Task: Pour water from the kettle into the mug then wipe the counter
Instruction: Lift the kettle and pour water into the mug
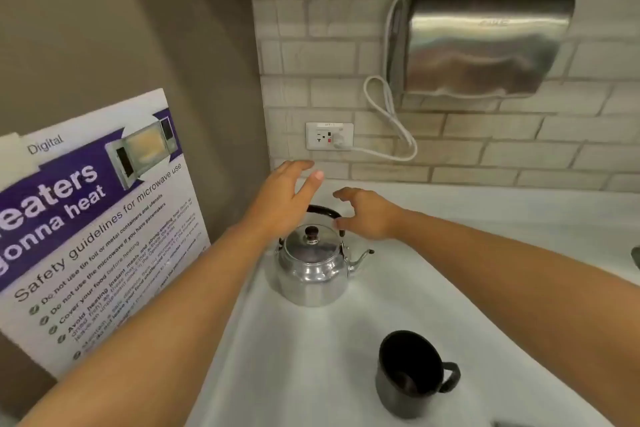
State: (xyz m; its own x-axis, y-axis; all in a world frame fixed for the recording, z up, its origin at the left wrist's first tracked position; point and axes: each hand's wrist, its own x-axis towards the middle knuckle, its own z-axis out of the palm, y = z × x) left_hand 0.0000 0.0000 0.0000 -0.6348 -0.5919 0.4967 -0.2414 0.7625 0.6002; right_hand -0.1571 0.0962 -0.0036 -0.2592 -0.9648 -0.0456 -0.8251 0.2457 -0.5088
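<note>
A shiny metal kettle (pixel 310 269) with a black arched handle and black lid knob stands on the white counter (pixel 433 288), spout pointing right. A dark mug (pixel 410 374) stands upright nearer to me, handle to the right. My left hand (pixel 284 199) hovers open above and behind the kettle, fingers spread. My right hand (pixel 369 215) is open just right of the handle's top, fingers curled close to it; contact is unclear. No cloth is in view.
A microwave safety poster (pixel 93 218) leans against the left wall. On the tiled back wall hang a steel hand dryer (pixel 481 45) and an outlet (pixel 329 136) with a white cord plugged in. A metal object shows at the right edge (pixel 635 256).
</note>
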